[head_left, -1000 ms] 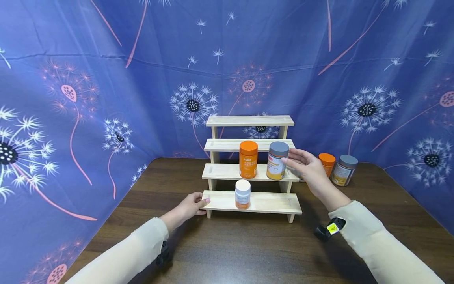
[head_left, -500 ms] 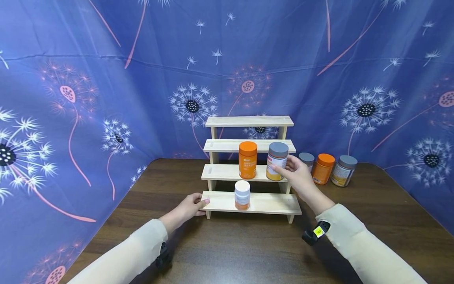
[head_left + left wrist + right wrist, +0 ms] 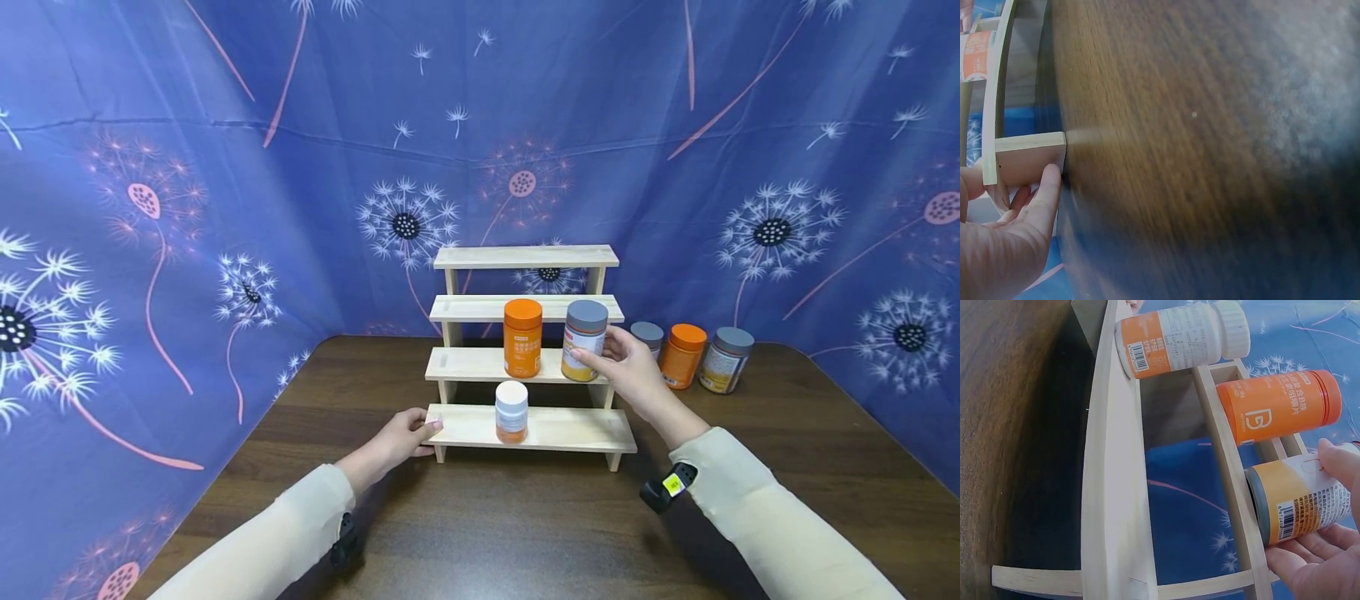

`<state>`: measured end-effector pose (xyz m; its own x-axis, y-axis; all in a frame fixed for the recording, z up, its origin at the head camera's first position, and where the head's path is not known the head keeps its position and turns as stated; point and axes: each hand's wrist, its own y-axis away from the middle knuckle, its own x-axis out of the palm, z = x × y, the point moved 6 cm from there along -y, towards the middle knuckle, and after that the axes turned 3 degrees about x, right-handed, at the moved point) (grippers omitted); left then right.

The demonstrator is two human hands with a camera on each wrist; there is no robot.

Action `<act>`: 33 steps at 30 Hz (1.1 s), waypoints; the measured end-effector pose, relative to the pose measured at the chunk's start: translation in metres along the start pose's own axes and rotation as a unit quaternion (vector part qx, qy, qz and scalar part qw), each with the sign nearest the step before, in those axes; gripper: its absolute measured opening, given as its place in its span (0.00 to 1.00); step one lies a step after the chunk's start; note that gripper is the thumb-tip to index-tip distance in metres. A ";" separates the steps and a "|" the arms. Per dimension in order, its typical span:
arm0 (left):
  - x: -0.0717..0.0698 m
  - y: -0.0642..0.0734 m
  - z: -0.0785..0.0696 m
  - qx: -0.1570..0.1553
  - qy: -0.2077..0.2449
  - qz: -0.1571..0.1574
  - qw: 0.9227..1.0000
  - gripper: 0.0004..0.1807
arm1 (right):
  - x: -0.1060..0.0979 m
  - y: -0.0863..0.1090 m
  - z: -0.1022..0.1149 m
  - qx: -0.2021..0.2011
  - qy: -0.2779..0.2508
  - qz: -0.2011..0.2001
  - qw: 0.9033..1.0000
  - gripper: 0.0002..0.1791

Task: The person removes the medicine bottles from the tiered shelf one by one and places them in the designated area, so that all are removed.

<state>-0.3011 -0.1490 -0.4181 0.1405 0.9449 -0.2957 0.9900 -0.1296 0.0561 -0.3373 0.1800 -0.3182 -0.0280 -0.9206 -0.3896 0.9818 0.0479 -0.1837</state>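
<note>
A wooden four-step display rack (image 3: 457, 364) stands on the table. My left hand (image 3: 397, 437) grips the left end of its lowest step, thumb on top; in the left wrist view the fingers (image 3: 1049, 187) reach under it to the leg. My right hand (image 3: 630, 371) holds a grey-lidded supplement jar (image 3: 583, 342) at the right of the second step, thumb at its front and fingers round the far side. In the right wrist view the jar's base (image 3: 1257, 506) is right at the step. An orange jar (image 3: 522, 339) stands to its left. A white-capped bottle (image 3: 512, 412) stands on the lowest step.
On the table right of the rack stand a grey-lidded jar (image 3: 647, 335), an orange jar (image 3: 682, 357) and another grey-lidded jar (image 3: 726, 360). A blue dandelion-print cloth (image 3: 315, 208) hangs behind the table.
My right hand and forearm have shifted left round the jar, baring the jars behind, and the held jar's label has turned a little. The left hand stays on the rack.
</note>
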 end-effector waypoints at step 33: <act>0.001 0.002 -0.001 0.002 -0.001 -0.003 1.000 0.16 | -0.006 0.005 0.001 -0.030 0.018 -0.022 0.999 0.39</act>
<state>-0.2990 -0.1483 -0.4178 0.1343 0.9448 -0.2988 0.9909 -0.1251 0.0496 -0.3316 0.1853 -0.3164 -0.0777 -0.9079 -0.4119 0.9666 0.0326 -0.2541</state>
